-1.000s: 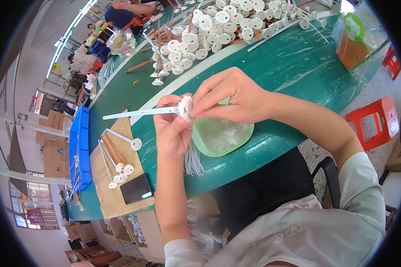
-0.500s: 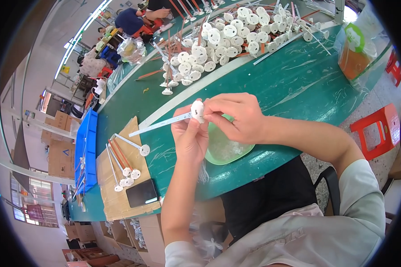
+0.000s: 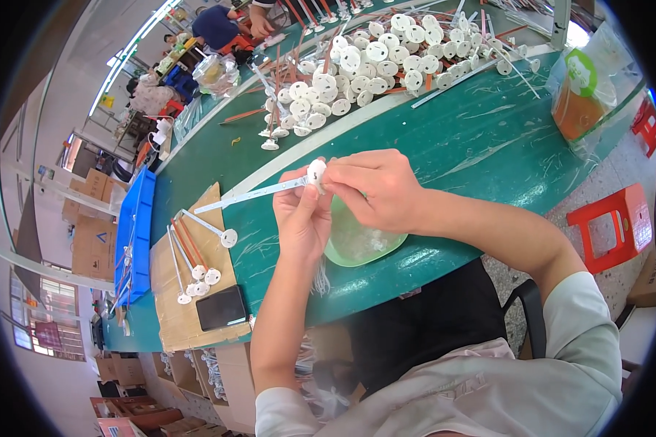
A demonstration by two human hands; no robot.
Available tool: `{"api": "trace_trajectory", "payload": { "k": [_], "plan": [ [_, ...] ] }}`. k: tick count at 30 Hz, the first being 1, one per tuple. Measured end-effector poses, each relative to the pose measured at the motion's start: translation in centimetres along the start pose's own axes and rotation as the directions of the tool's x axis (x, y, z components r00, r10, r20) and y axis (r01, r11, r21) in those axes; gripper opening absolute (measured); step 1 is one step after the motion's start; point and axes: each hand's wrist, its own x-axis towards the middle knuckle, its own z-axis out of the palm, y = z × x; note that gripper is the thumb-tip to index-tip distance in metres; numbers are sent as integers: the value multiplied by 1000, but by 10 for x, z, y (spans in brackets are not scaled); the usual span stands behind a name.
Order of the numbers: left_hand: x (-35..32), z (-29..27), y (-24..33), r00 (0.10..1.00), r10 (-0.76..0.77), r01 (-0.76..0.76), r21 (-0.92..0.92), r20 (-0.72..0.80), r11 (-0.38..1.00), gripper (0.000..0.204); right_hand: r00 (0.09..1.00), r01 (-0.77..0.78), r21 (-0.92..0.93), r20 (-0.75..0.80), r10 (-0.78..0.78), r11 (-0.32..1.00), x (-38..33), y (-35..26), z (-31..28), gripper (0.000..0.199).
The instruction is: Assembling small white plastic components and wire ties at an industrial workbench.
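My left hand (image 3: 302,218) is closed around a flat pale strip with a white round disc (image 3: 316,175) at one end. The thumb presses just below the disc, and the strip (image 3: 248,195) sticks out to the left. At the disc's right edge, the fingers of my right hand (image 3: 380,188) are pinched together. Whatever they hold, if anything, is too small or hidden to make out. Beneath both hands sits a light green bowl (image 3: 364,256) with small clear or whitish bits in it, partly covered by the right hand.
Cardboard (image 3: 219,280) at left carries several disc-ended strips (image 3: 198,272) and a black phone (image 3: 222,309). Beyond it stands a blue tray (image 3: 140,237). A big pile of similar pieces (image 3: 379,62) fills the far side. A plastic bag (image 3: 583,95) and red stool (image 3: 611,227) are at right. Co-workers sit far left.
The whole view has shifted slightly. Both hands stay together at the disc, whose face has turned a little. At the far side, a co-worker's hand has moved.
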Motion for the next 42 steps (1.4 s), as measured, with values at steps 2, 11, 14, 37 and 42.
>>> {"api": "trace_trajectory", "payload": {
  "k": [2, 11, 14, 37, 42],
  "plan": [
    [0, 1, 4, 999, 6, -6, -4, 41, 1000, 29, 1000, -7, 7, 16, 7, 1000, 2, 1, -4, 14],
    [5, -4, 15, 996, -39, 33, 82, 78, 996, 29, 980, -116, 79, 174, 101, 990, 9, 8, -17, 8],
    [7, -10, 22, 992, -100, 84, 182, 77, 980, 32, 896, -280, 184, 403, 188, 942, 11, 11, -17, 7],
    [-30, -143, 235, 902, 330, 428, 666, -278, -610, 45, 968, -136, 54, 218, 122, 989, 6, 39, -16, 13],
    [-37, -107, 214, 825, 123, 452, 514, -551, -729, 34, 968, -107, 2, 228, 104, 994, -1, 46, -24, 13]
  ]
}}
